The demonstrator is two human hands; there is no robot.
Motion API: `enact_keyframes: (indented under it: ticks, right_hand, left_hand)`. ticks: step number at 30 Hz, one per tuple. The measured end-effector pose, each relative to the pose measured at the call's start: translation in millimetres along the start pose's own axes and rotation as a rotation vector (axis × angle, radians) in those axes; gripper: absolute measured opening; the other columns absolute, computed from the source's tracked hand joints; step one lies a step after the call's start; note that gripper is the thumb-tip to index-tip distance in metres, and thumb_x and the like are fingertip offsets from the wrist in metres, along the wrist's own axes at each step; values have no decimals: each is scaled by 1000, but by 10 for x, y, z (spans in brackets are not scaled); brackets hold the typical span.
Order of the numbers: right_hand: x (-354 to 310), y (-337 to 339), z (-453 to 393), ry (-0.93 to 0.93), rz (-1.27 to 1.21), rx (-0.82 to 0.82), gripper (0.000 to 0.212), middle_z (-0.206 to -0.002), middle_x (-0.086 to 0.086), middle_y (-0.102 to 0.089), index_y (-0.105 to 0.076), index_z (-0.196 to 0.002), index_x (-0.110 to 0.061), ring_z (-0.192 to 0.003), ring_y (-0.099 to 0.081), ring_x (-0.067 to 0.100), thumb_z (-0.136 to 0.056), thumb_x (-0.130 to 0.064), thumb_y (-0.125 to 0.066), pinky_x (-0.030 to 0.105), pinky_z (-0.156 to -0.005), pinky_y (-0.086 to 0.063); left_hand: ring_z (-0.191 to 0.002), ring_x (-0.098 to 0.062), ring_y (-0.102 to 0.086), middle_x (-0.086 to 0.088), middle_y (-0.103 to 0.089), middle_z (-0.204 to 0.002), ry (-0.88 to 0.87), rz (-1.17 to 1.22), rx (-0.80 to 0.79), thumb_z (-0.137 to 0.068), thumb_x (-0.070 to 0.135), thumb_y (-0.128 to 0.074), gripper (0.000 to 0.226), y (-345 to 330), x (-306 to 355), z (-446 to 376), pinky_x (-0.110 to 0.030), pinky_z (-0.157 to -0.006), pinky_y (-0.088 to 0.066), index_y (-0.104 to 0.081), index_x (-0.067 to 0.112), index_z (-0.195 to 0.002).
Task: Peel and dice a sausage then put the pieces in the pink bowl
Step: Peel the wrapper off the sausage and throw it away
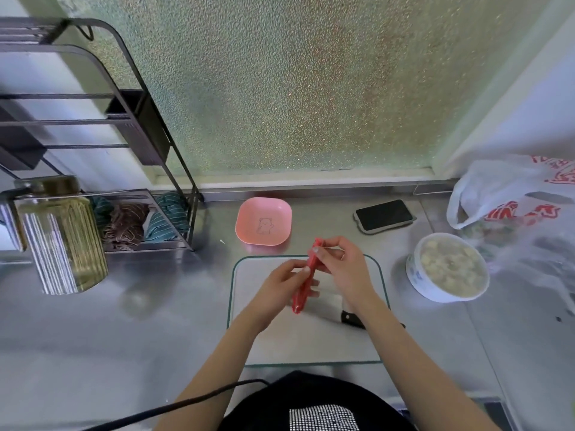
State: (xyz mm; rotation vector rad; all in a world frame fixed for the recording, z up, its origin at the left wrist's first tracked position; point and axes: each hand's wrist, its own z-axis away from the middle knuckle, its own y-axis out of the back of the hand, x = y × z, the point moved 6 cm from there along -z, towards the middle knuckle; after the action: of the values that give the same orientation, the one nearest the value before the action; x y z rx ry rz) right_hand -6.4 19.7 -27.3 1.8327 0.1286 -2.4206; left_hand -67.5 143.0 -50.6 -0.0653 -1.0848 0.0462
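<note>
A long sausage (306,279) in a red wrapper is held tilted above the clear glass cutting board (264,346). My left hand (284,287) grips its lower half, thumb on top. My right hand (339,265) pinches the upper end of the wrapper with thumb and fingers. The pink square bowl (264,221), with a small bear drawing inside, sits empty just beyond the board. A knife lies on the board under my right wrist; only its black handle (351,318) and a bit of blade show.
A black phone (384,216) lies right of the bowl. A white tub of pale food (448,269) and a printed plastic bag (516,197) stand at the right. A glass jar (62,241) and a metal rack with cloths (137,222) stand at the left. A black cable (186,402) crosses the near edge.
</note>
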Motion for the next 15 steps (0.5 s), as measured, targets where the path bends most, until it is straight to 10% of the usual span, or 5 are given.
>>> enact_keyframes:
  ticks: [7,15]
  right_hand:
    - [-105,-45,9,63,18,96,2,-81,2,-70,-64,-87,-14,-71,-69,14,-87,-15,-62,17,-62,-54]
    - [-64,-85,-5,12,-68,53,6,-90,4,-69,-62,-92,-11,-82,-68,22,-90,-9,-57,26,-69,-57]
  left_hand:
    - [-58,-11,-56,-4,-65,-81,-75,23,132,-99,22,-44,22,-22,99,9,-16,-49,-42,-57,4,-101]
    - [-82,-14,-68,-4,-70,-94,-142,-103,272,-96,20,-46,21,-5,123,-25,-25,-73,-51,-66,15,-99]
